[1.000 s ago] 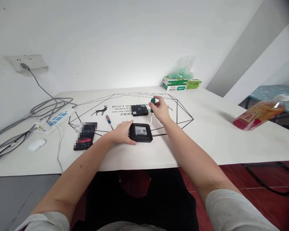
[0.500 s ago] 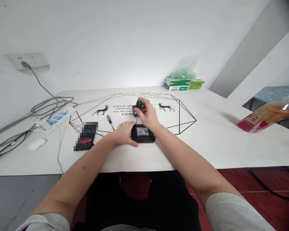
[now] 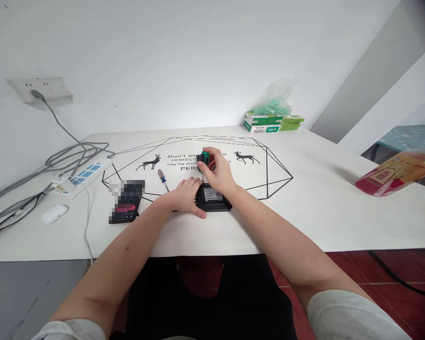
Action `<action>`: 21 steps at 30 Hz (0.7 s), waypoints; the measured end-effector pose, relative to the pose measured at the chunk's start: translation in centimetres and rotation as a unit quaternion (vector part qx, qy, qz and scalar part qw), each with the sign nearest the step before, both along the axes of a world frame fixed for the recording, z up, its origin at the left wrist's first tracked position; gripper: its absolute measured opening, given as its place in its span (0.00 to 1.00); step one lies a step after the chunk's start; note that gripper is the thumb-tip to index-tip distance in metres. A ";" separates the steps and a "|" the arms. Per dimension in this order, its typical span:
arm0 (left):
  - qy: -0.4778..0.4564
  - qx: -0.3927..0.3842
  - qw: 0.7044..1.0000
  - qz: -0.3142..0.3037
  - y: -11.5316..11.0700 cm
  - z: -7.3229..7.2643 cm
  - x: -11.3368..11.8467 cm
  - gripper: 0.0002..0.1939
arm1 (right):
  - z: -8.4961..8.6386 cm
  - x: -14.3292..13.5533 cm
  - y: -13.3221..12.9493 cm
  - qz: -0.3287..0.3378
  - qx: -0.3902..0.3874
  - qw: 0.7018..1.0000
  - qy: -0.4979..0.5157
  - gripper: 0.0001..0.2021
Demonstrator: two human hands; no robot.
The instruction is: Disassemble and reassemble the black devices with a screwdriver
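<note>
My right hand (image 3: 217, 172) is closed around the green-and-black handle of a screwdriver (image 3: 205, 158). The tool stands almost upright, its thin shaft running down to the back left corner of a flat black electronic device (image 3: 219, 206). A white printed label shows on the device's upper face. Along its left side lies my left hand (image 3: 187, 196), with the thumb at the front corner and the fingers at the back corner, holding the device against the table. The screwdriver's tip is too small to make out. Left of the hands lies a second screwdriver (image 3: 162, 176) with a clear-and-blue handle.
A phone (image 3: 129, 203), partly pixelated, stands propped at left. Farther left are a white earbud case (image 3: 55, 214), a power strip (image 3: 92, 171) and tangled cables. Green-and-white boxes (image 3: 264, 122) sit by the wall. A bottle of red-orange liquid (image 3: 393, 174) is at right.
My right hand and the screwdriver have dropped slightly. The whole view has shifted a little, and my left hand keeps its place on the device.
</note>
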State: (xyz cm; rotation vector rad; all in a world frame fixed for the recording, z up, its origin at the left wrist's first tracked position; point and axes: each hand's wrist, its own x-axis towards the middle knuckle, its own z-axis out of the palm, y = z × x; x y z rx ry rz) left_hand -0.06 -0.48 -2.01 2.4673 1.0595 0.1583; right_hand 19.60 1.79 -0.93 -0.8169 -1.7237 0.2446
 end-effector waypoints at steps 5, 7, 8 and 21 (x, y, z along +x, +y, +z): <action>0.023 -0.007 1.000 -0.001 -0.3 0.6 0.2 0.75 | 0.4 -0.1 0.0 -0.011 -0.007 0.998 0.056 0.19; 0.022 -0.003 1.000 -0.002 -0.4 0.8 0.2 0.74 | 0.4 -0.2 0.2 -0.005 -0.020 0.997 0.071 0.20; 0.022 -0.001 1.000 -0.003 -0.4 0.9 0.3 0.73 | 0.4 -0.3 0.3 0.004 -0.030 0.997 0.077 0.20; 0.061 0.007 0.998 -0.006 -0.7 1.2 0.3 0.68 | 0.0 0.3 -0.2 0.103 -0.088 0.981 0.136 0.16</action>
